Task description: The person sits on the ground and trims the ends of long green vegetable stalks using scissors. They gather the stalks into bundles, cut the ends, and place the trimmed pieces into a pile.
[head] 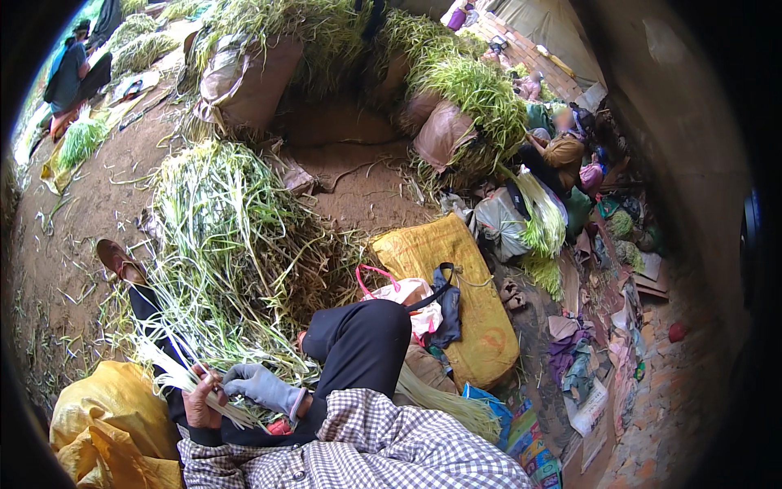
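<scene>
My left hand point(203, 400), bare, is closed around a bundle of long pale stalks point(174, 374) low in the head view, over my lap. Close against its fingers is my right hand point(263, 386), in a grey glove. Its fingertips are bent together by the stalks; whether they pinch one is too small to tell. Beyond both hands rises a large heap of long green and whitish plant stalks point(214, 208), spilling towards my legs. A small red thing point(279, 426) lies just under the gloved wrist, partly hidden.
Yellow sacks lie at my left point(110, 409) and right point(452, 293); a pink-handled bag point(409, 299) rests by the latter. Trimmed pale stalks point(452, 406) lie beside my right hip. Further off stand stalk-topped bundles point(446, 128) and a seated person point(562, 153). Scraps litter the earth floor point(61, 244).
</scene>
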